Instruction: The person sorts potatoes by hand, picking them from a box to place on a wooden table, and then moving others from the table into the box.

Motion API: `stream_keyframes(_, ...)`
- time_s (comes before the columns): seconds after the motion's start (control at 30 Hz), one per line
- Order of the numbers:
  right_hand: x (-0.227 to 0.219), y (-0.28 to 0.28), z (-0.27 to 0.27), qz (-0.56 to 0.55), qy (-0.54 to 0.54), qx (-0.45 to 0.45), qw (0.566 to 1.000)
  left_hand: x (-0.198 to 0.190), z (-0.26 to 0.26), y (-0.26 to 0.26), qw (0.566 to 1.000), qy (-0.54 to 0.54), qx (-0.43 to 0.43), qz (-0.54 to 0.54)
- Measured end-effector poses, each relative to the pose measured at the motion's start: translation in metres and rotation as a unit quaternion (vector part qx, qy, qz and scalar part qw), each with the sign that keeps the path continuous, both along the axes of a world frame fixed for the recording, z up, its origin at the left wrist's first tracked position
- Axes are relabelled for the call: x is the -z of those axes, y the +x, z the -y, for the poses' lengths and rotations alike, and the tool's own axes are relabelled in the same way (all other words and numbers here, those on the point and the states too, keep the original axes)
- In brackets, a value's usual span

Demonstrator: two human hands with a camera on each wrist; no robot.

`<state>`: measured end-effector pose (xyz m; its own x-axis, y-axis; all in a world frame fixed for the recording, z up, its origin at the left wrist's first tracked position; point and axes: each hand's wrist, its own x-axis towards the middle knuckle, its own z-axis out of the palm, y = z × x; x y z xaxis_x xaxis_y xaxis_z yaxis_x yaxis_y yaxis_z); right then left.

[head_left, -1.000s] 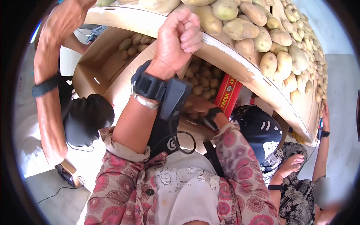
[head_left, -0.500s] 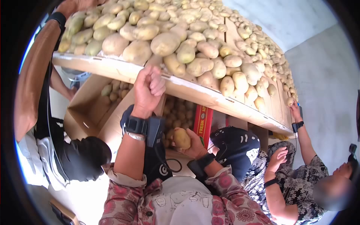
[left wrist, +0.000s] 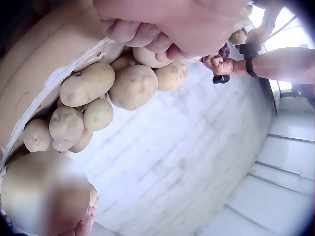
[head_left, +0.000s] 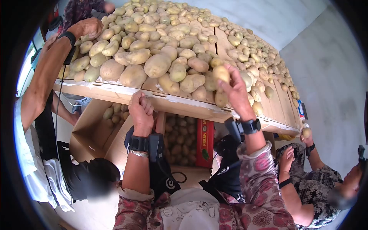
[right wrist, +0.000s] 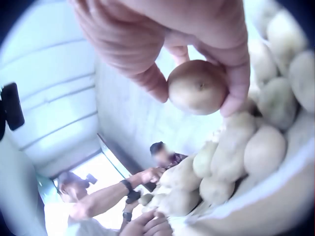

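Observation:
My right hand (head_left: 238,96) pinches a small tan potato (head_left: 220,74) between thumb and fingers, over the front part of the potato pile. The right wrist view shows this potato (right wrist: 198,87) gripped at its sides, its rounded end facing the camera. At the front edge of the wooden table (head_left: 184,102), my left hand (head_left: 141,111) has its fingers curled, with nothing seen in it. Loose potatoes (head_left: 158,65) of mixed sizes cover the tabletop just beyond both hands. In the left wrist view, curled fingers (left wrist: 133,37) overlap the nearest potatoes.
Below the table edge stand a box with a red side panel (head_left: 204,143) holding small potatoes, and an open cardboard box (head_left: 92,126) with several potatoes. A person's arm (head_left: 44,80) reaches in at the left. At the right, another person's hand holds a potato (head_left: 306,132).
My right hand has come up from the box below the table, bringing a potato above the tabletop. My left hand stays at the table edge. The head view has shifted to show more of the pile.

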<state>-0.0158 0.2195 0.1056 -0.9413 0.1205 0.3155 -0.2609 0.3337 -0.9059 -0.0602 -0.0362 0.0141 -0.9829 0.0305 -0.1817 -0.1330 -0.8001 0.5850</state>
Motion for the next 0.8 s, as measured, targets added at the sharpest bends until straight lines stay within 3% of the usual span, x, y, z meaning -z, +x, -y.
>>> stream_keyframes(0.03,-0.006,-0.017,-0.008,0.0,-0.002,0.0,1.0,-0.002,-0.002,0.0,0.999,-0.008,-0.035,0.014)
stream_keyframes(0.1,-0.016,-0.042,-0.021,-0.082,0.158,0.103,0.979,0.0,-0.006,0.002,0.997,-0.015,-0.066,0.032)
stream_keyframes(0.2,-0.014,-0.064,-0.02,-0.099,0.17,0.143,0.97,-0.001,-0.005,-0.002,0.996,-0.017,-0.078,0.046)
stream_keyframes(0.23,-0.014,-0.065,-0.015,-0.082,0.228,0.174,0.954,-0.002,-0.005,-0.002,0.997,-0.016,-0.07,0.037)
stream_keyframes(0.27,-0.002,-0.072,-0.02,-0.077,0.226,0.173,0.955,-0.001,-0.005,0.0,0.998,-0.015,-0.06,0.03)
stream_keyframes(0.33,0.024,-0.09,-0.033,-0.059,0.361,0.155,0.918,-0.001,-0.006,0.0,0.998,-0.015,-0.051,0.034)
stream_keyframes(0.47,0.028,-0.088,-0.039,0.033,0.389,0.134,0.911,-0.001,-0.006,-0.001,0.999,-0.03,-0.025,0.01)
stream_keyframes(0.57,0.024,-0.083,-0.046,0.03,0.323,0.106,0.94,0.001,-0.01,-0.003,0.999,-0.036,-0.014,0.035)
stream_keyframes(0.6,0.029,-0.081,-0.051,-0.066,0.373,0.137,0.915,0.004,-0.008,-0.004,0.999,-0.038,-0.002,0.032)
stream_keyframes(0.63,0.018,-0.069,-0.041,-0.067,0.344,0.155,0.924,0.004,-0.008,-0.003,0.998,-0.048,-0.001,0.029)
stream_keyframes(0.67,0.017,-0.06,-0.038,-0.152,0.305,0.14,0.93,0.002,-0.01,-0.003,0.998,-0.049,-0.006,0.042)
stream_keyframes(0.73,0.014,-0.035,-0.018,-0.148,0.122,0.059,0.98,0.0,-0.01,-0.003,0.997,-0.063,-0.009,0.035)
stream_keyframes(0.8,0.024,0.0,-0.001,-0.06,0.052,-0.013,0.997,0.006,-0.008,-0.006,0.999,-0.022,0.029,0.013)
